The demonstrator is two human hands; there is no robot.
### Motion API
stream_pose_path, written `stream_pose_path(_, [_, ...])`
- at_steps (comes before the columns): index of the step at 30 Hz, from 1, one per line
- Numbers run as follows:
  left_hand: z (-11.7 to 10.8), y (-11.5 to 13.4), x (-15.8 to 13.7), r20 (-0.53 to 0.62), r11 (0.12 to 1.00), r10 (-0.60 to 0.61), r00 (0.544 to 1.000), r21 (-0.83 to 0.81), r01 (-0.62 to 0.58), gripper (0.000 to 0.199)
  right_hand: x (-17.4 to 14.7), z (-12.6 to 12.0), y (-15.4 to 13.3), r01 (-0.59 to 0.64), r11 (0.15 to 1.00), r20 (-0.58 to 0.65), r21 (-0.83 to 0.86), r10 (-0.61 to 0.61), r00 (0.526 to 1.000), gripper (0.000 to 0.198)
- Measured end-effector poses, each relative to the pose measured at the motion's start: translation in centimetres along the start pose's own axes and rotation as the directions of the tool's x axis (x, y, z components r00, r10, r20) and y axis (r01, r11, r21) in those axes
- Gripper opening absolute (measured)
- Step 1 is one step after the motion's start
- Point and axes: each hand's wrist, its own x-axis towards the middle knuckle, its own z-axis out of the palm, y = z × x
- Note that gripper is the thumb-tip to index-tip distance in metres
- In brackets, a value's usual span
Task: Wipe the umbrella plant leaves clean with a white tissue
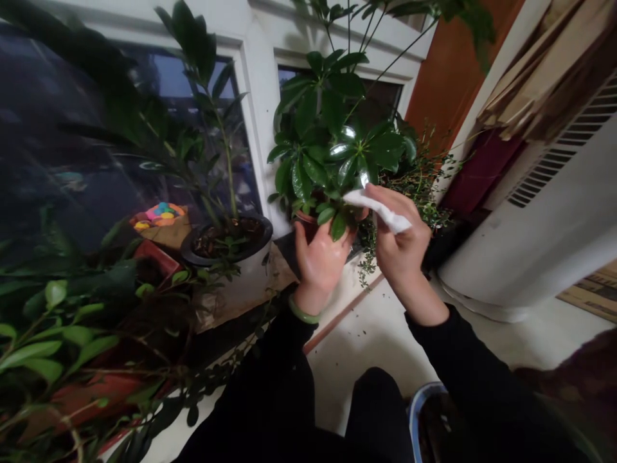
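Observation:
My right hand (405, 247) pinches a folded white wipe (385, 213), which could be tissue or cloth. It is close beside the lower leaves of a bushy potted plant (308, 168) with glossy, finger-like leaf clusters. Several of those leaves shine brightly. Lower and to the left, my left hand (322, 260) reaches toward the reddish-brown pot (307, 218), thumb spread away from the other fingers. Small leaves cover some of its fingertips, so I cannot tell whether they touch the pot. A green bangle (303, 312) circles my left wrist.
To the left stands a tall plant in a dark-rimmed pot (263, 241), near a bag of colourful balls (161, 217). Trailing foliage (58, 350) fills the lower left. A white vented appliance (525, 231) stands right. A blue-rimmed container (415, 411) is by my knees.

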Motion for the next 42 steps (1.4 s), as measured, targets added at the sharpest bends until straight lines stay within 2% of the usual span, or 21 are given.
stream_pose_path(3, [0.6, 0.1, -0.2, -0.007, 0.999, 0.007, 1.000, 0.048, -0.007, 0.106, -0.7, 1.3, 2.1, 0.098, 0.994, 0.135, -0.039, -0.092, 0.987, 0.041])
stream_pose_path(5, [0.7, 0.1, -0.4, 0.004, 0.997, -0.007, 1.000, 0.080, 0.007, 0.109, -2.2, 1.7, 2.7, 0.101, 0.993, 0.200, -0.068, -0.086, 0.976, 0.048])
stream_pose_path(10, [0.2, -0.8, -0.8, 0.062, 1.000, -0.009, 0.998, 0.019, 0.008, 0.105, -6.3, 0.9, 1.8, 0.079, 0.993, 0.194, -0.091, -0.060, 0.979, 0.063])
stream_pose_path(14, [-0.2, -1.0, -0.6, 0.040, 0.998, -0.063, 0.997, 0.026, 0.062, 0.109, -8.2, -0.6, 0.2, 0.018, 1.000, 0.205, -0.018, -0.013, 0.979, 0.058])
stream_pose_path(17, [-0.1, -0.6, -0.4, -0.021, 0.980, -0.125, 0.992, -0.157, 0.120, 0.102, -7.8, -1.6, -0.5, -0.063, 0.996, 0.191, 0.066, 0.050, 0.980, 0.048])
stream_pose_path(19, [0.3, -0.2, -0.3, -0.049, 0.935, -0.146, 0.988, -0.333, 0.121, 0.093, -6.5, -2.0, -0.6, -0.068, 0.992, 0.097, 0.109, 0.058, 0.994, 0.042])
stream_pose_path(22, [0.9, 0.4, -0.2, -0.074, 0.851, -0.159, 0.984, -0.515, 0.099, 0.081, -3.3, -1.6, 0.1, 0.019, 0.995, -0.048, 0.093, -0.015, 0.999, 0.038])
stream_pose_path(24, [1.1, 0.5, 0.0, -0.088, 0.809, -0.170, 0.982, -0.581, 0.088, 0.077, -1.4, -0.6, 1.1, 0.077, 0.996, -0.017, 0.053, -0.076, 0.997, 0.039])
stream_pose_path(28, [1.0, 0.5, 0.4, -0.074, 0.773, -0.204, 0.976, -0.625, 0.114, 0.081, -0.5, 1.6, 3.4, 0.140, 0.990, 0.190, -0.003, -0.137, 0.972, 0.044])
stream_pose_path(30, [0.8, 0.4, 0.5, -0.048, 0.773, -0.214, 0.976, -0.619, 0.139, 0.084, -1.4, 2.1, 4.0, 0.142, 0.989, 0.230, -0.039, -0.129, 0.965, 0.052])
stream_pose_path(36, [0.8, 0.0, 0.2, -0.006, 0.729, -0.218, 0.976, -0.666, 0.158, 0.083, -4.4, 0.8, 4.4, 0.123, 0.990, 0.181, -0.076, -0.107, 0.978, 0.073])
stream_pose_path(42, [1.0, 0.2, 0.1, -0.026, 0.680, -0.232, 0.972, -0.720, 0.142, 0.076, -5.4, -0.1, 4.4, 0.034, 0.998, 0.145, -0.057, -0.026, 0.989, 0.063])
